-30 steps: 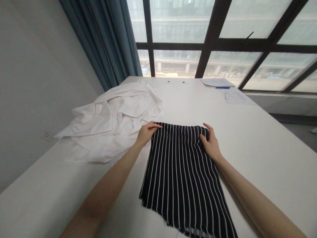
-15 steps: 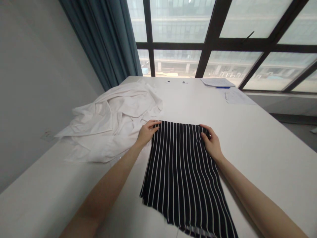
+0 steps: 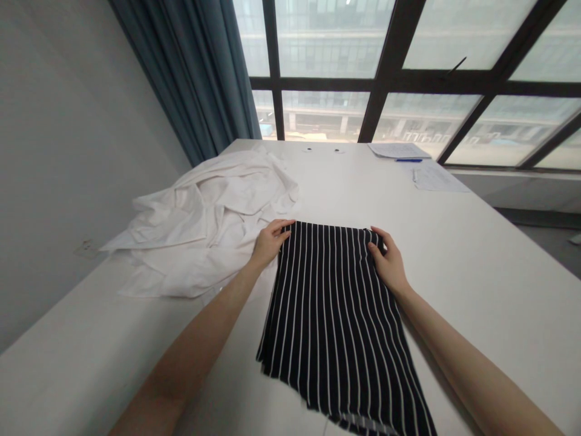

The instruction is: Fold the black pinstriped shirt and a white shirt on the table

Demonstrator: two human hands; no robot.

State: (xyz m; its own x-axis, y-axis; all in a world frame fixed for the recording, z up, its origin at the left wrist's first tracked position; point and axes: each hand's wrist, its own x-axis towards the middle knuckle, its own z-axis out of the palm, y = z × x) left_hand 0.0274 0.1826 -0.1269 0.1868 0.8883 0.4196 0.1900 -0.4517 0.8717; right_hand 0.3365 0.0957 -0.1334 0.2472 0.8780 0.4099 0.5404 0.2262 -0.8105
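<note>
A black cloth with thin white stripes (image 3: pixel 336 315) lies folded in front of me, its straight edge away from me and its uneven, ragged edge nearest. At its far left corner, my left hand (image 3: pixel 271 243) pinches the fabric between thumb and fingers. My right hand (image 3: pixel 388 260) grips the far right corner, thumb on top and fingers around the outer side. The stripes run from the far edge toward me, bending slightly near my right thumb. Part of the near edge curls up and shows a paler underside.
Crumpled white fabric (image 3: pixel 218 212) is heaped on the white table (image 3: pixel 476 266) to the left. Papers (image 3: pixel 399 151) and a blue pen (image 3: pixel 409 160) lie at the far right. Beyond are a blue curtain (image 3: pixel 204 72) and dark-framed windows (image 3: pixel 381 79).
The fingers of my right hand have shifted slightly outward at the far right corner. My left hand and the striped cloth stay almost exactly where they were.
</note>
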